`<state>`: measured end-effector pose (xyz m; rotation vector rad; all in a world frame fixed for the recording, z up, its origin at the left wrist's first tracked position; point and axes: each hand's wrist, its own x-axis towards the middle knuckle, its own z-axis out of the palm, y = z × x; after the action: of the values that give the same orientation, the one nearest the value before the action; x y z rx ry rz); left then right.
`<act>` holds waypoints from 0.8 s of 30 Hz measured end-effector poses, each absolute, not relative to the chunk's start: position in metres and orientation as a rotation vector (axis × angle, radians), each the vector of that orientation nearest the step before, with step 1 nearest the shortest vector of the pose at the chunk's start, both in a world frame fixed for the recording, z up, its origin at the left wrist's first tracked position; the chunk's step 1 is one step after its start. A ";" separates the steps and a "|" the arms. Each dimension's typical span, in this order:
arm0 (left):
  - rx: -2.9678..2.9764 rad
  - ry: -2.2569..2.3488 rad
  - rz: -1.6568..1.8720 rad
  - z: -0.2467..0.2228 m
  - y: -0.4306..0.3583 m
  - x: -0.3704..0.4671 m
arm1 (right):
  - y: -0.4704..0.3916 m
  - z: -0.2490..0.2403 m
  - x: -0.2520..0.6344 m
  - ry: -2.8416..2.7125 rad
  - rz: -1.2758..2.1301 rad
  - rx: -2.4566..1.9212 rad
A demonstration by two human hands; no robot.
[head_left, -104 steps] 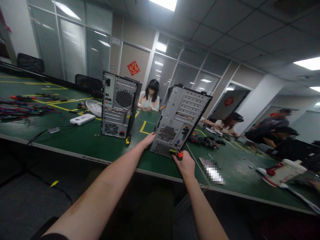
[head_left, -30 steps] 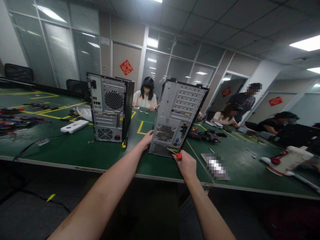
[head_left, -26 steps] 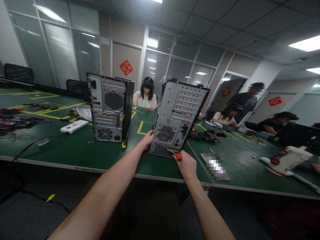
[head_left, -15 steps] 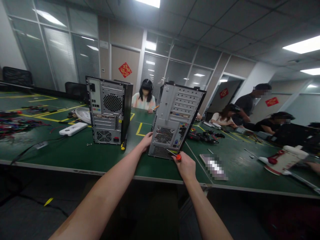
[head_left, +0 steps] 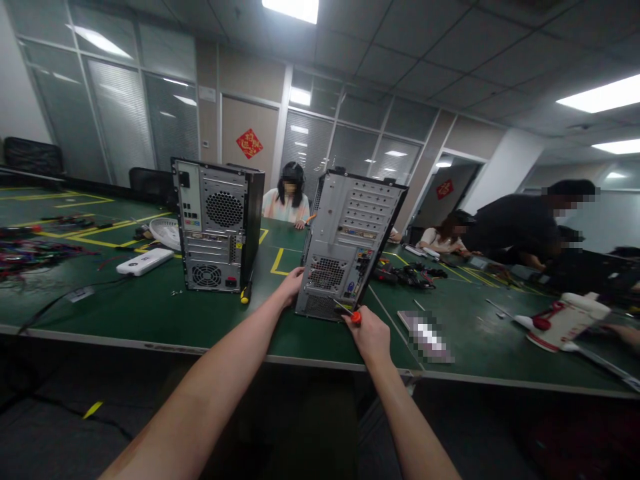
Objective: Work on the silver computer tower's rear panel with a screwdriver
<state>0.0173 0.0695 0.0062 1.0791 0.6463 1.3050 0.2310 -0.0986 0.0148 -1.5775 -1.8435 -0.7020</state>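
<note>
In front of me a computer tower (head_left: 327,230) stands on the green table, its rear panel facing me and leaning slightly in the view. My left hand (head_left: 293,285) holds the tower's lower left edge; its fingertips are hidden behind the case. My right hand (head_left: 373,335) is closed around a screwdriver (head_left: 355,318) with a red handle, close to the tower's bottom right corner. The screwdriver's shaft points up and left across the lower rear panel; whether its tip touches is too small to tell. A second computer tower (head_left: 213,230) stands upright to the left.
A yellow-and-black screwdriver (head_left: 245,294) lies beside the second tower. Farther left are a white power strip (head_left: 145,261), a white basket (head_left: 166,232) and tangled wires (head_left: 37,253). Black cables (head_left: 413,273) and a white-and-red object (head_left: 567,321) lie right. Several people sit or stand around the table.
Both hands keep almost the same place on the tower and screwdriver. The view has shifted slightly. At the right, a person in dark clothes has bent forward over the table.
</note>
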 end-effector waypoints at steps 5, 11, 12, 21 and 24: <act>1.051 0.654 1.250 0.011 0.065 0.017 | -0.120 0.021 0.211 -1.703 -0.440 -1.650; 1.007 0.692 1.225 0.022 0.056 0.016 | -0.163 0.027 0.182 -1.654 -0.049 -1.590; 1.000 0.700 1.222 0.023 0.055 0.015 | -0.170 0.027 0.179 -1.670 -0.007 -1.547; 1.008 0.708 1.236 0.025 0.051 0.015 | -0.211 0.015 0.140 -1.575 -0.123 -1.429; 1.017 0.718 1.245 0.024 0.052 0.016 | -0.211 0.013 0.131 -1.585 -0.189 -1.348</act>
<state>0.0161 0.0519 0.0241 1.0168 0.7180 1.2449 0.1314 -0.2111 0.0129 -1.3478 -1.5848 -0.1888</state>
